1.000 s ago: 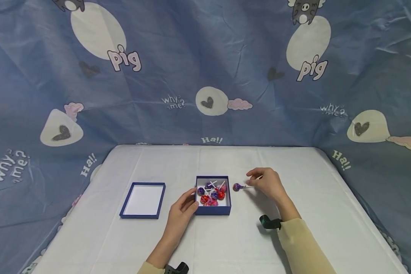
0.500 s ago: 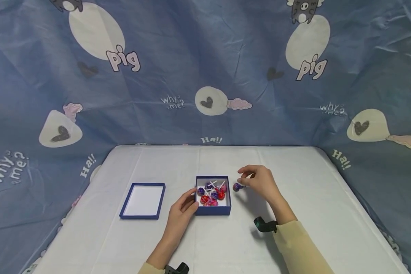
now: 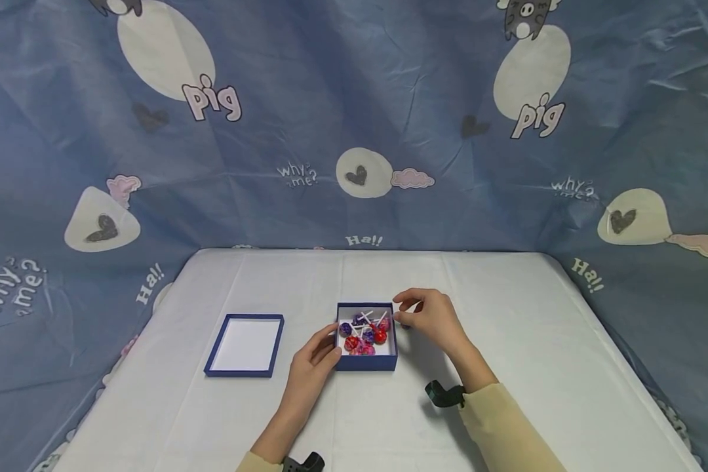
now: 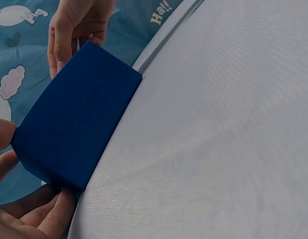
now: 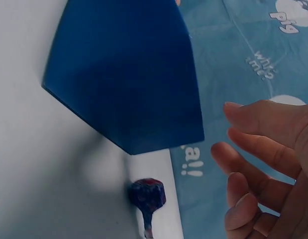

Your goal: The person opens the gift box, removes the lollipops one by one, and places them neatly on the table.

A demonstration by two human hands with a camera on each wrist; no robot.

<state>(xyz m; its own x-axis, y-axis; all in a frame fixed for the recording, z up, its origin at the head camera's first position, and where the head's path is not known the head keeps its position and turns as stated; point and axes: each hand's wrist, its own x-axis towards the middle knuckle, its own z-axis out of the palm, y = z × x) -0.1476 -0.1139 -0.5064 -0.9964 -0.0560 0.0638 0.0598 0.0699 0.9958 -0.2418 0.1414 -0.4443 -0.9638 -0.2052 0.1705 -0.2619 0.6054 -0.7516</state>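
Note:
A blue box (image 3: 366, 362) with a white inside stands on the table, full of wrapped lollipops (image 3: 362, 335) in purple, red and pink with white sticks. My left hand (image 3: 314, 362) grips its left side, thumb at the near corner and fingers further back; the left wrist view shows them around the box (image 4: 84, 109). Just off the box's right rim hovers my right hand (image 3: 433, 318), fingers relaxed and slightly bent. Nothing sits between them in the right wrist view. One purple lollipop (image 5: 148, 194) lies on the table beside the box, mostly hidden under the right hand in the head view.
A blue-rimmed lid (image 3: 244, 345), white inside facing up, lies left of the box. White cloth covers the table (image 3: 342, 419). A blue printed curtain (image 3: 307, 131) hangs behind and around the table's sides.
My right hand has moved left, from the stick end of the loose lollipop to over it at the box's right rim. The left hand and the box have stayed put.

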